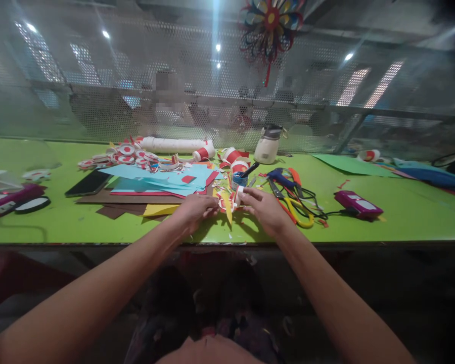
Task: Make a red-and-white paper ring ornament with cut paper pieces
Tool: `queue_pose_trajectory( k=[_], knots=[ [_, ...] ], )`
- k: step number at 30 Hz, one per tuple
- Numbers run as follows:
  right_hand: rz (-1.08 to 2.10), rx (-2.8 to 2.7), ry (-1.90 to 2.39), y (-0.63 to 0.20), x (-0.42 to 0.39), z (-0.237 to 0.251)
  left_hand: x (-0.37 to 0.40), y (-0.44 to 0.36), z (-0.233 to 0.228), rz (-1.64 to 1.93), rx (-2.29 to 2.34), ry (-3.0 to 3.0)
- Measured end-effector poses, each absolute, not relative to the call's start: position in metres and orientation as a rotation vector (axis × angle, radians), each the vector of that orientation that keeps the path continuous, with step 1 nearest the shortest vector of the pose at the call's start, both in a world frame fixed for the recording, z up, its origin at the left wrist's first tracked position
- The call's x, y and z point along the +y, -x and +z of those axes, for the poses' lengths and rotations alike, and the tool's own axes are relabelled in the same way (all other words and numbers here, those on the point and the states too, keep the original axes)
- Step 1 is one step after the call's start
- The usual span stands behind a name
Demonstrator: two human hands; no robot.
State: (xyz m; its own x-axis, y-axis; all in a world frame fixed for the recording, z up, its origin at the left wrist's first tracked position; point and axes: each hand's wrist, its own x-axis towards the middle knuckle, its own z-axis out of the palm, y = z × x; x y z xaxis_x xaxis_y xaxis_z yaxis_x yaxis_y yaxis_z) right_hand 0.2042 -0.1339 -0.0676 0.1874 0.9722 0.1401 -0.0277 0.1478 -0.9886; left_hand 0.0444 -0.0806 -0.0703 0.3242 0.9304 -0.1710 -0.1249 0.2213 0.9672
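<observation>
Near the table's front edge, my left hand (pixel 197 209) has its fingers bent together at the left side of a red-and-white paper piece (pixel 223 203). My right hand (pixel 264 206) pinches a small white round paper piece (pixel 239 195) between thumb and fingers, just right of it. A pointed yellow paper strip (pixel 228 208) lies between the hands. Directly behind them stands a small blue jar (pixel 239 180) with a dark-handled tool (pixel 250 170) in it. Red-and-white paper cups (pixel 238 166) lie behind the jar. My left fingertips are partly hidden.
Stacked light-blue paper (pixel 163 178) and a phone (pixel 88 183) lie left. At right are yellow-handled scissors (pixel 301 215), a blue glue gun (pixel 280 177) and a purple box (pixel 358 205) with a cable. Behind stand a white bottle (pixel 267 146), a white roll (pixel 170 144) and piled red-and-white discs (pixel 126 150).
</observation>
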Motion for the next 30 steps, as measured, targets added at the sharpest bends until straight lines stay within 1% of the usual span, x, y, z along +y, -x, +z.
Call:
queue_pose_trajectory(
  k=[5,12,19,30],
  knots=[
    [1.034,-1.090,1.104,-0.209,-0.130,-0.063,-0.078,-0.041,-0.071,0.903,0.862,-1.043],
    [1.065,-1.183,1.032,-0.212,-0.124,-0.046,-0.074,-0.038,-0.070,0.846,0.611,-0.919],
    [1.080,-1.277,1.010,-0.203,-0.123,-0.028,-0.077,-0.029,-0.052,0.781,0.408,-0.813],
    [1.066,-1.451,1.038,-0.198,-0.129,0.004,-0.081,-0.015,-0.051,0.834,0.295,-0.750]
  ],
)
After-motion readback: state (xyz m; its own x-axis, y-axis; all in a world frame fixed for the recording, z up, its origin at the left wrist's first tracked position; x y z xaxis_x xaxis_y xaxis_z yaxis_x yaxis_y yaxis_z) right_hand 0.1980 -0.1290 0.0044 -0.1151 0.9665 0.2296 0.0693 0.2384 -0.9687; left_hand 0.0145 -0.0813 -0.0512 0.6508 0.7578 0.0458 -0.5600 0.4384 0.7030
